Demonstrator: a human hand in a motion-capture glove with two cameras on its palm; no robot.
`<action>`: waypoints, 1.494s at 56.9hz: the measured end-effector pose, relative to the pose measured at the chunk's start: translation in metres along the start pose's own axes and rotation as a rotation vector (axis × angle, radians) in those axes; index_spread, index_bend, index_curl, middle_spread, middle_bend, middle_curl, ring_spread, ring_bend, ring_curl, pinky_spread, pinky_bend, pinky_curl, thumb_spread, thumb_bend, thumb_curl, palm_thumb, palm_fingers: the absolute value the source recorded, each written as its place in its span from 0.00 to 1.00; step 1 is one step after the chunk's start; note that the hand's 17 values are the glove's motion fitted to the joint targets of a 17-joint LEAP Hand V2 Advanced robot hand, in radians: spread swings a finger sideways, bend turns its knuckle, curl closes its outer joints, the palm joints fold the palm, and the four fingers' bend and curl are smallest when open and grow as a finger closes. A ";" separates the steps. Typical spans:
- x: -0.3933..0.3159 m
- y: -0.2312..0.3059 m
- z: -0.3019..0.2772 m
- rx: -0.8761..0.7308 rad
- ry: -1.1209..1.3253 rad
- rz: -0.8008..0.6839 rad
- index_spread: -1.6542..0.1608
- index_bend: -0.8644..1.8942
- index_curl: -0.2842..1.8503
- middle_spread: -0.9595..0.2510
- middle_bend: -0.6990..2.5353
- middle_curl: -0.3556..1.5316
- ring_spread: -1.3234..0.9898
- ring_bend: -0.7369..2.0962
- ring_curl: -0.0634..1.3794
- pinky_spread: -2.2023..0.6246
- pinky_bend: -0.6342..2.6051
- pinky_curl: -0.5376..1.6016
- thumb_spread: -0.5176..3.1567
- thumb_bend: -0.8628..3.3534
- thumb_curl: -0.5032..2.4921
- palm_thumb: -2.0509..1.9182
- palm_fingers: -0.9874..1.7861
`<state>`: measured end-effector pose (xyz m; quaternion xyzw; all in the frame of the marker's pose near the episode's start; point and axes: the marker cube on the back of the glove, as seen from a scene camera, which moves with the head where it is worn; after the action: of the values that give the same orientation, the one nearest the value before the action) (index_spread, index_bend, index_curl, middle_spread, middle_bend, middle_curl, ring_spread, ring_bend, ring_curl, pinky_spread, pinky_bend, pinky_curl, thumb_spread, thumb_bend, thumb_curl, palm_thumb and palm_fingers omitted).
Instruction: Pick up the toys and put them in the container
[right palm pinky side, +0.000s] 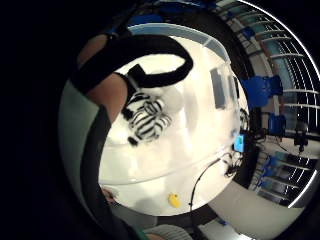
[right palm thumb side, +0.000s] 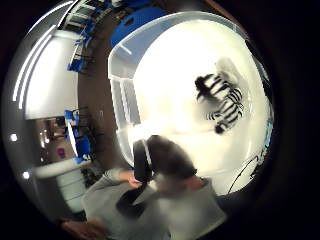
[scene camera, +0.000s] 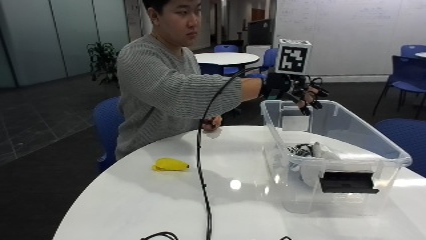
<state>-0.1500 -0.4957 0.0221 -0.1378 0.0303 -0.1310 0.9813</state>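
Gloved hand (scene camera: 296, 92) above box (scene camera: 333, 150), fingers spread, holding nothing; zebra (scene camera: 303, 149) inside; yellow toy (scene camera: 170, 164) at 9 o'clock could get forgotten

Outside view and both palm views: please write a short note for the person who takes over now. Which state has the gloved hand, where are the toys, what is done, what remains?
Right hand: above the clear container, fingers relaxed, holding nothing.
Zebra toy: lying inside the container, on its floor.
Yellow toy: on the white table, apart from the container, on the person's side.
Bare hand: resting at the table edge.
Done: zebra toy is in the container.
Left: pick up the yellow toy and put it in the container.
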 end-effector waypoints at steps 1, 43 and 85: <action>0.001 0.003 -0.001 0.004 -0.006 0.001 0.72 0.35 0.20 0.66 0.25 0.39 0.50 0.56 0.30 0.73 0.64 0.46 0.45 0.19 0.35 0.50 0.31; 0.142 0.343 0.082 0.108 0.020 0.380 0.72 0.37 0.24 0.62 0.31 0.39 0.47 0.61 0.30 0.75 0.55 0.39 0.47 0.20 0.25 0.51 0.44; 0.123 0.378 0.180 -0.051 0.079 0.433 0.71 0.42 0.32 0.55 0.48 0.50 0.37 0.61 0.30 0.69 0.45 0.38 0.49 0.24 0.32 0.64 0.60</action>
<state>0.0794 -0.1306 0.0874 -0.1475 0.1010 0.0783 0.9808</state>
